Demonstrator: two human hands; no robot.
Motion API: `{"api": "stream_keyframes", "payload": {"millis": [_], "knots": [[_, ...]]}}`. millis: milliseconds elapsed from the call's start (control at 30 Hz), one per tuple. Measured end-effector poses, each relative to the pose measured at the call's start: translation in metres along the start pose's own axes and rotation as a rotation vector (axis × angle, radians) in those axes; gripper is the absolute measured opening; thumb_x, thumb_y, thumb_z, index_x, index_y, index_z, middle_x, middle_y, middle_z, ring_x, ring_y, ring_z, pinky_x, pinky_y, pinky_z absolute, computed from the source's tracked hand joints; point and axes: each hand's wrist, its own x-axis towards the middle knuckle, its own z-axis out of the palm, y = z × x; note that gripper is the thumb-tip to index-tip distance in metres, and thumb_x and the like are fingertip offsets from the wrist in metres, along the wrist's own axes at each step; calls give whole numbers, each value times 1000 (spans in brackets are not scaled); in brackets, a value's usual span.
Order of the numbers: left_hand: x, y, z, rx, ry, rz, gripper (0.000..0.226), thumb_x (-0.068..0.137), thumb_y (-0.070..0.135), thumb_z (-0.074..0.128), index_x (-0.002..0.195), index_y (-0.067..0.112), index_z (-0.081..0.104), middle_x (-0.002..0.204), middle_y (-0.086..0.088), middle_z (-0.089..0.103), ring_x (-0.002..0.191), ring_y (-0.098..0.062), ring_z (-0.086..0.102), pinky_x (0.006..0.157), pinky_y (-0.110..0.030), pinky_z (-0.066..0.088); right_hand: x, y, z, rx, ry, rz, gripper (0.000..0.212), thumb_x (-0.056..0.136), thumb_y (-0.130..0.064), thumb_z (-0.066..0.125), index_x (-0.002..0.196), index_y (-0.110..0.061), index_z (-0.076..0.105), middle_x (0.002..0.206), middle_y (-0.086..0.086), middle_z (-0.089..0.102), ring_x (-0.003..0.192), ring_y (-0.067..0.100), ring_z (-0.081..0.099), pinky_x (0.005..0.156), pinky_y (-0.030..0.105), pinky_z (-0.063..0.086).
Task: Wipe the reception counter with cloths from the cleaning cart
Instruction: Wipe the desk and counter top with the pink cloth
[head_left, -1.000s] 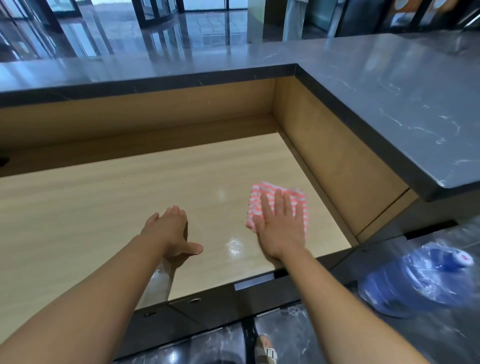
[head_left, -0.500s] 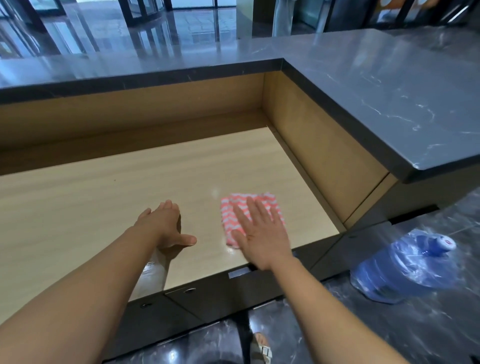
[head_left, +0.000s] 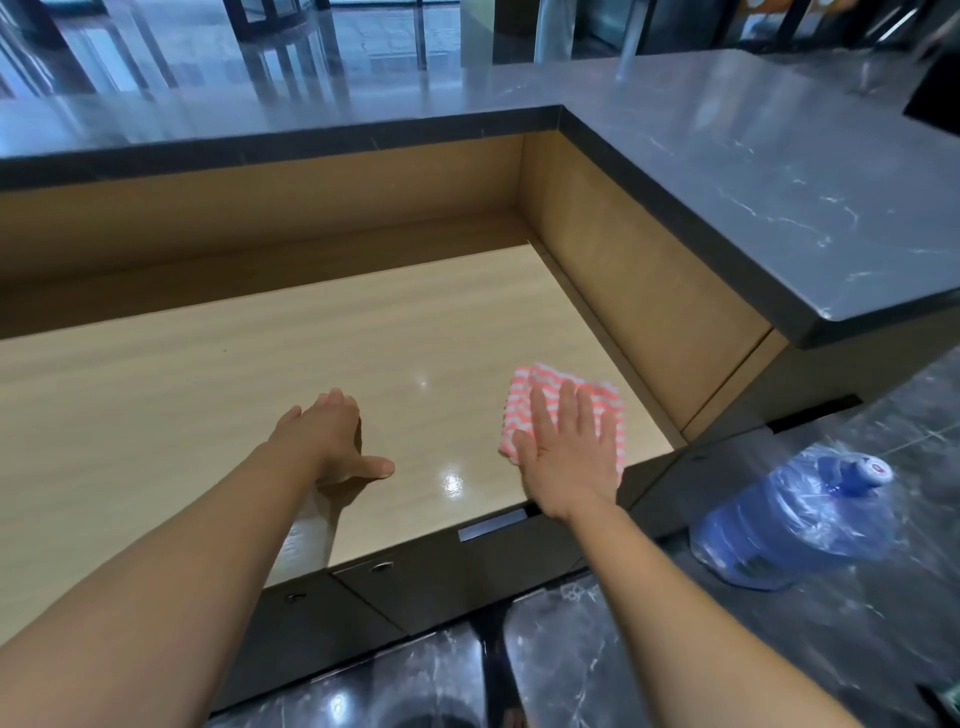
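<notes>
Here's the pale wood-grain desk (head_left: 208, 374), glossy, with ceiling lights glinting off it near the front edge. A folded pink-and-white zigzag-striped cloth (head_left: 545, 382) lies flat on it, close to the front right corner, just beside the tan side panel. The right hand (head_left: 566, 457) sits flat on top of that cloth, fingers straight and spread. The left hand (head_left: 327, 436) rests directly on the bare wood, well left of the cloth, thumb stuck out to the side. A raised dark grey veined stone ledge (head_left: 753, 182) wraps the back and right side of the desk.
</notes>
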Motion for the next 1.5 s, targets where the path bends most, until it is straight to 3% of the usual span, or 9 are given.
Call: {"api": "stream_keyframes", "payload": {"millis": [200, 367, 500, 600, 800, 967, 1233, 1433, 1500], "knots": [[-10, -4, 12, 26, 137, 0, 84, 74, 73, 58, 132, 15, 40, 149, -4, 33, 139, -20, 29, 116, -47, 15, -34, -80, 20, 4, -52, -229, 74, 70, -51, -28, 140, -29, -32, 153, 9, -32, 137, 27, -37, 111, 50, -25], [-31, 3, 19, -3, 207, 45, 74, 87, 57, 53, 144, 15, 30, 158, -3, 22, 146, -16, 19, 118, -43, 9, -32, -84, 18, -43, -99, -411, 58, 99, -54, 2, 145, -31, -24, 154, 4, -32, 139, 22, -36, 110, 43, -28], [-48, 4, 23, -40, 254, 66, 38, 85, 50, 56, 106, 21, 47, 118, 3, 53, 112, -17, 50, 100, -38, 27, -19, -32, 9, -98, -60, -432, 71, 81, -66, -17, 146, -36, -22, 157, 0, -27, 146, 20, -26, 113, 40, -22], [-58, 5, 26, -39, 266, 30, 24, 87, 45, 53, 91, 23, 45, 85, 8, 56, 81, -15, 51, 84, -34, 26, -9, 19, -5, -103, -48, -297, 62, 85, -66, -19, 140, -38, -26, 156, -1, -26, 147, 20, -22, 116, 41, -15], [-73, 3, 33, 53, 329, -58, 14, 89, 39, 48, 91, 25, 49, 79, 7, 59, 82, -18, 53, 81, -33, 22, 5, 64, -19, -112, -112, -106, 59, 102, -52, 8, 151, -32, -19, 161, 4, -21, 148, 22, -20, 119, 45, -11], [-76, 3, 40, 68, 275, -73, 12, 91, 35, 47, 91, 24, 50, 86, 6, 57, 93, -19, 57, 89, -35, 29, -6, 24, -12, -19, -113, -26, 61, 103, -48, 8, 151, -27, -23, 159, 10, -26, 146, 29, -24, 117, 51, -13], [-70, -6, 41, 9, 218, -49, 18, 90, 19, 41, 98, 23, 57, 110, 8, 62, 102, -18, 54, 85, -32, 23, -41, -71, 11, -15, -111, -248, 63, 102, -50, 8, 149, -26, -26, 156, 10, -31, 141, 30, -33, 115, 53, -19], [-72, -26, 48, -158, 312, 16, 32, 80, 8, 40, 99, 24, 59, 98, 9, 64, 97, -17, 58, 82, -29, 21, -52, -108, 16, -37, -135, -318, 62, 102, -49, 8, 150, -26, -26, 155, 10, -32, 140, 28, -35, 111, 50, -25], [-77, -46, 49, -192, 373, 7, 37, 81, 6, 44, 108, 26, 61, 119, 15, 59, 116, -16, 53, 83, -27, 17, -54, -123, 18, -44, -135, -326, 62, 102, -49, 8, 149, -26, -27, 155, 10, -33, 138, 27, -37, 110, 50, -26]]}}
